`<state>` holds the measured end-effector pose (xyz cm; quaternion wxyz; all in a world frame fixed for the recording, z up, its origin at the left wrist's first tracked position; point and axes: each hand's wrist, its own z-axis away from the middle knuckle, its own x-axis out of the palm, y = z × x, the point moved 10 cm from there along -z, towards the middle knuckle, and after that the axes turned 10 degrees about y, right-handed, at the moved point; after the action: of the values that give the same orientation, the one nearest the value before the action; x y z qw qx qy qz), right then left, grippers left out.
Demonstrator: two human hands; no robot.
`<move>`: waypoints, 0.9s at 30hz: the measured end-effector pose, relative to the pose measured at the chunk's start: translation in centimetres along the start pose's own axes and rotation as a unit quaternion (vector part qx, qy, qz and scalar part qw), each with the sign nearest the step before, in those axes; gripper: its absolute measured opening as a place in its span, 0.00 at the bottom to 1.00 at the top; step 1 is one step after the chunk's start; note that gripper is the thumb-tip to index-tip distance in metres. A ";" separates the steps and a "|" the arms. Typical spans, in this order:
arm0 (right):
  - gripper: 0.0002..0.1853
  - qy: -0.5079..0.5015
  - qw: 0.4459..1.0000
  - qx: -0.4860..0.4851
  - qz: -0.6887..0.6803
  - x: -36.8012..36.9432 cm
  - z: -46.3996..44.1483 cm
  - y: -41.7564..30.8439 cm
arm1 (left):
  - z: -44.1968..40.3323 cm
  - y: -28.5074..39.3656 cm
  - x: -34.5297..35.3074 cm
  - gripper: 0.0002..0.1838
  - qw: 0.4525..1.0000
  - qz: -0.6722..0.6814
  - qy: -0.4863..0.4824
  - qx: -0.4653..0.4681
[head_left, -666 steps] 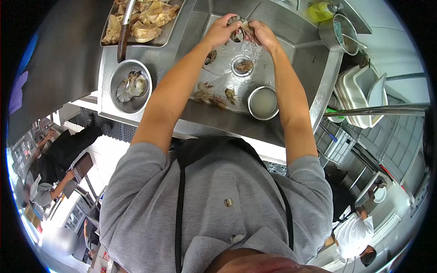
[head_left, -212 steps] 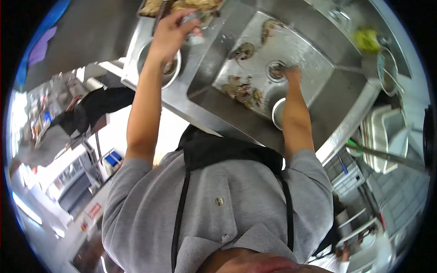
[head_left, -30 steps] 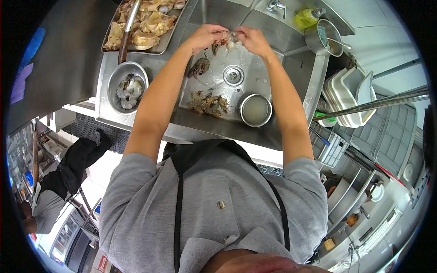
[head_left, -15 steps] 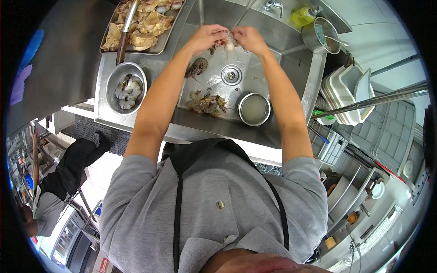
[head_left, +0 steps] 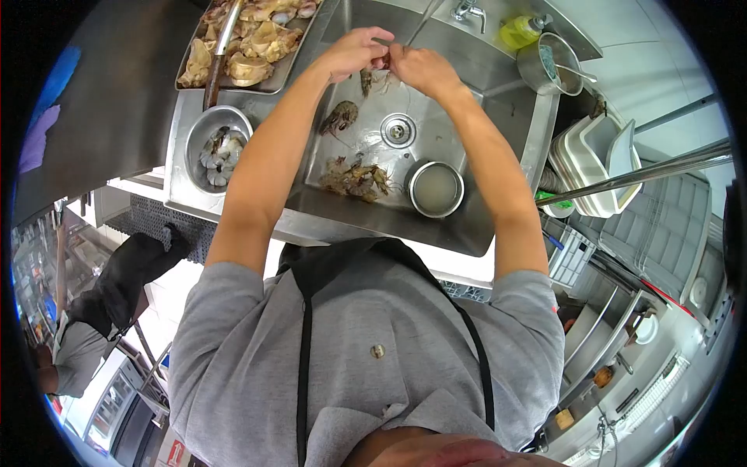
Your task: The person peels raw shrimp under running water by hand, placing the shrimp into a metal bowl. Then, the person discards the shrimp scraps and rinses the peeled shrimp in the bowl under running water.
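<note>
At the far side of the sink (head_left: 506,140), my left hand (head_left: 356,54) and my right hand (head_left: 421,67) meet, both closed on a shrimp (head_left: 385,64) that their fingers mostly cover. Thin legs or feelers hang below them. A whole shrimp (head_left: 340,117) lies left of the drain (head_left: 398,131), and another (head_left: 366,82) is just under my left hand. Heads and shells form a pile (head_left: 355,180) near the front of the sink. Beside it stands a metal container of cloudy liquid (head_left: 436,190). Peeled shrimp (head_left: 221,152) fill part of a steel bowl (head_left: 191,156) on the left ledge.
A tray (head_left: 268,87) of meat or bone pieces, with a long handled tool (head_left: 213,74) across it, is at the upper left. A pot (head_left: 537,66), soap bottle (head_left: 520,32) and faucet (head_left: 470,11) stand at upper right. A co-worker (head_left: 101,300) is at left.
Both hands have closed in over the shrimp, and its pale body no longer shows between them. My left hand's fingers have lifted slightly. The view has shifted a little.
</note>
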<state>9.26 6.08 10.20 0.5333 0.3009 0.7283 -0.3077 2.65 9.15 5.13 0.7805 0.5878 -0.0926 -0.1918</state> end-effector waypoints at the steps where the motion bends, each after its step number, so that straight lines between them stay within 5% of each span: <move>1: 0.12 -0.012 1.000 0.009 0.003 -0.1 -0.1 0.0 | -0.1 0.0 0.1 0.20 1.000 -0.001 -0.001 0.001; 6: 0.11 -0.016 0.999 0.035 -0.032 1.5 0.5 1.9 | 0.7 -0.1 1.0 0.18 0.999 0.029 -0.011 0.009; 9: 0.11 0.036 0.979 0.104 -0.170 1.7 1.0 3.9 | 0.8 -0.1 -0.2 0.15 0.997 0.062 0.041 0.022; 11: 0.12 0.002 0.878 0.290 -0.382 3.1 2.5 5.9 | 0.9 -0.6 -0.5 0.13 0.992 0.103 0.067 0.026; 14: 0.13 0.043 0.872 0.270 -0.406 2.7 2.3 5.6 | 1.0 -0.8 -1.4 0.11 0.984 0.141 0.105 0.019; 15: 0.13 0.043 0.872 0.270 -0.407 2.3 2.2 5.3 | 1.1 -0.7 -1.5 0.10 0.983 0.140 0.117 0.010; 17: 0.13 0.117 0.978 0.072 -0.159 -1.5 0.9 2.2 | 1.2 0.0 -1.5 0.10 0.986 0.106 0.131 0.004; 23: 0.12 0.032 0.997 0.060 -0.028 -0.9 0.2 0.9 | 0.8 0.4 -1.6 0.08 0.977 0.025 0.211 -0.014; 27: 0.11 0.019 0.991 0.102 -0.080 0.3 0.4 2.5 | 1.1 0.1 -1.6 0.08 0.977 0.018 0.209 -0.022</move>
<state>11.36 7.41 9.50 0.4597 0.3002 0.7246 -0.4165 0.81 8.84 5.73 0.7984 0.5961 0.0667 -0.0524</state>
